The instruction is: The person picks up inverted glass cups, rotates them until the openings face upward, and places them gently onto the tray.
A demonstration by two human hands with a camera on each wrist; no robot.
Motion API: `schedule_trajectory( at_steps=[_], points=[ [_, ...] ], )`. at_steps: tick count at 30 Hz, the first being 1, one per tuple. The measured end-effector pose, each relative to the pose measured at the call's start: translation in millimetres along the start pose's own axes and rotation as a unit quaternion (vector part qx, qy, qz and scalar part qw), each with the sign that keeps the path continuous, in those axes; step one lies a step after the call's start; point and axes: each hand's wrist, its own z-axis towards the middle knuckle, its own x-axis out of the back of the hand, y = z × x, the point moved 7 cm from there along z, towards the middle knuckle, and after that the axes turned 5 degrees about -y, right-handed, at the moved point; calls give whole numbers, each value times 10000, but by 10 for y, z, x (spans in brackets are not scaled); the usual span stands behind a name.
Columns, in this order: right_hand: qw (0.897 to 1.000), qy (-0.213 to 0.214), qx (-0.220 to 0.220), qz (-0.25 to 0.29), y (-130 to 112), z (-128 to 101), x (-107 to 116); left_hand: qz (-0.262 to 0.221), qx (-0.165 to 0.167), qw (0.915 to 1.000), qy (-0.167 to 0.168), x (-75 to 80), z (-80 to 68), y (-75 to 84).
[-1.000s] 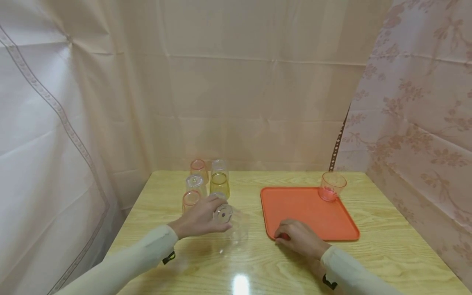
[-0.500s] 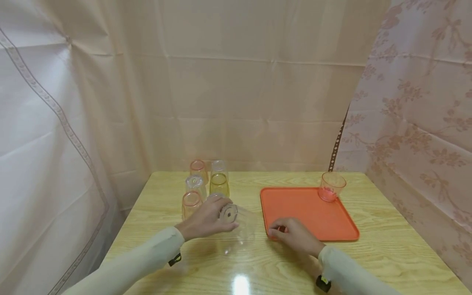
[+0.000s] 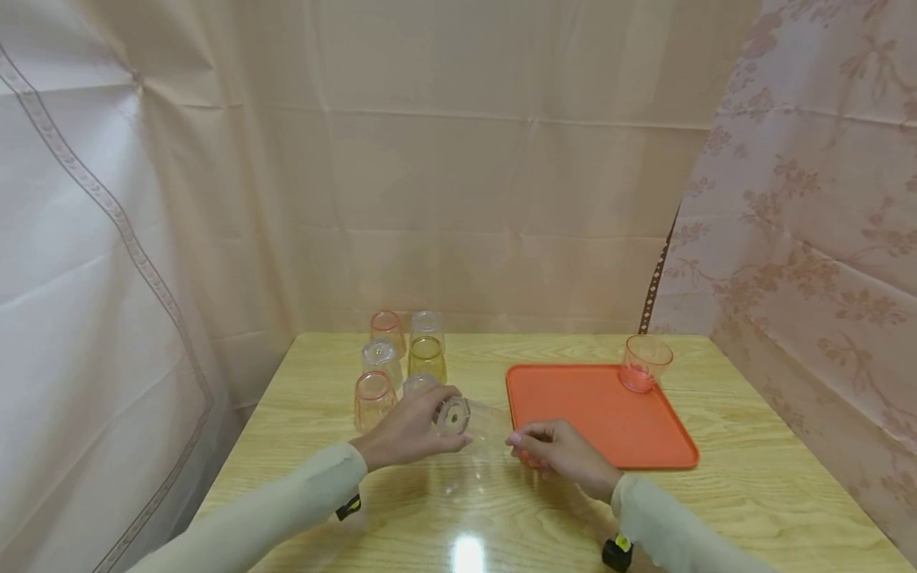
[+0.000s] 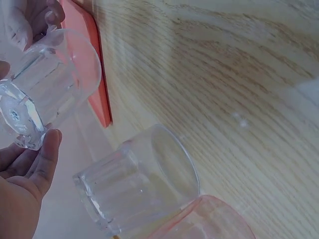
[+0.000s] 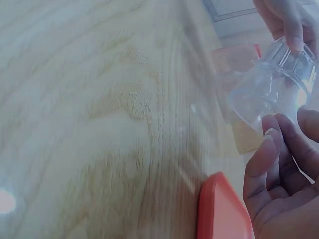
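Observation:
My left hand (image 3: 408,434) grips a clear plastic cup (image 3: 454,417) around its base end. Held above the table, the cup lies tilted, with its mouth toward my right hand (image 3: 569,455). In the right wrist view, the right fingertips (image 5: 270,130) are at the cup's rim, the thumb standing apart from them; whether they touch it is hard to tell. Behind the left hand stands another clear cup (image 4: 142,177), upside down and partly hidden in the head view. Beside it is an inverted pink cup (image 3: 374,404).
More inverted cups stand at the back left: a yellow cup (image 3: 427,364), a pink cup (image 3: 388,329) and clear ones (image 3: 382,360). A red tray (image 3: 595,410) lies to the right, an upright pink cup (image 3: 643,368) at its far right corner. Curtains enclose the wooden table (image 3: 344,509).
My left hand has moved right, bringing the clear cup along. The right hand has shifted left off the tray's edge toward the cup's mouth, its fingers extending somewhat.

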Motion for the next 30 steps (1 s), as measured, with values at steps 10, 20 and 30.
schedule_trajectory(
  at_steps=[10, 20, 30],
  points=[
    [9934, 80, 14, 1141, 84, 36, 8, -198, -100, 9997, -58, -48, 4, 8],
    [9849, 142, 251, 1706, 69, 43, 4, -143, 19, 9996, -231, -84, 4, -29],
    [9907, 757, 251, 1106, -56, 2, 120, -223, -31, 9990, -378, -157, 35, -43]
  ],
)
